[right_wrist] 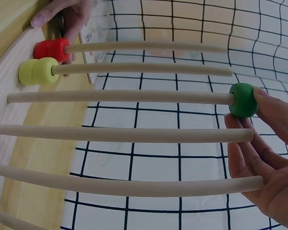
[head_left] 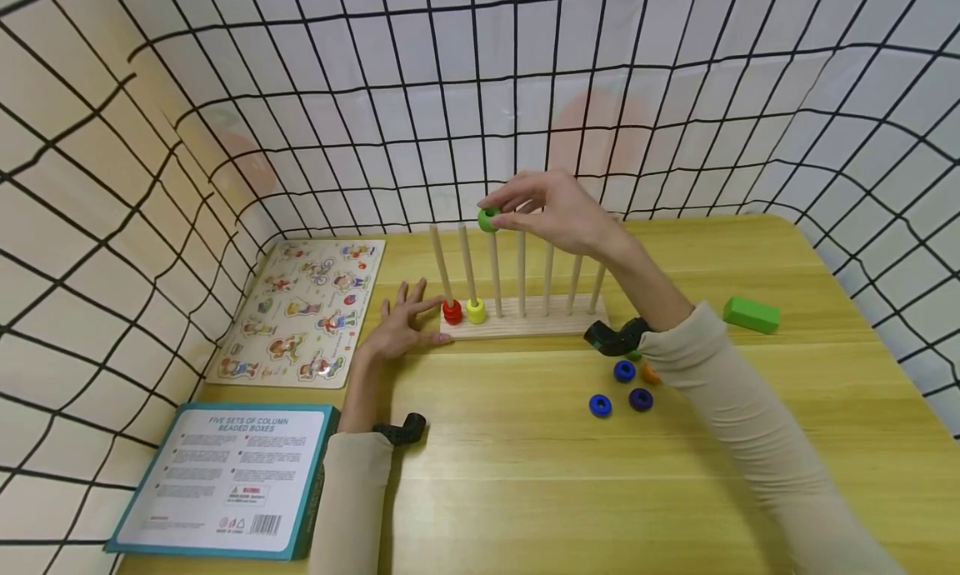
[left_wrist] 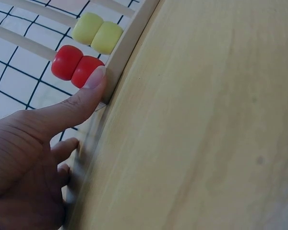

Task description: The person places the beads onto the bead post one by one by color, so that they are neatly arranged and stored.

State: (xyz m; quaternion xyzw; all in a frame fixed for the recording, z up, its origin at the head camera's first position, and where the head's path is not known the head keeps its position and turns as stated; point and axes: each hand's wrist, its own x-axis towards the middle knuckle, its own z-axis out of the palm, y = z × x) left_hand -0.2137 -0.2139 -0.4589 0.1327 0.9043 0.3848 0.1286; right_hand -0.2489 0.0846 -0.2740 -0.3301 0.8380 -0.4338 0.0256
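My right hand (head_left: 566, 212) pinches a green bead (right_wrist: 243, 100) between thumb and fingers, at the top end of the third peg (right_wrist: 120, 97). In the right wrist view the peg's tip meets the bead's hole. The wooden base (head_left: 525, 318) carries several upright pegs in a row. Two red beads (left_wrist: 78, 66) are stacked on the first peg and two yellow beads (left_wrist: 97, 33) on the second. My left hand (head_left: 397, 325) lies at the left end of the base with fingers spread, its thumb touching the base's edge beside the red beads.
Right of the base lie loose blue beads (head_left: 600, 405), a purple bead (head_left: 641, 399) and an orange bead (head_left: 650, 375), partly under my right forearm. A green block (head_left: 752, 315) sits farther right. At left are a picture puzzle board (head_left: 300, 312) and a teal-edged box (head_left: 225, 479). Black netting (head_left: 472, 133) surrounds the table.
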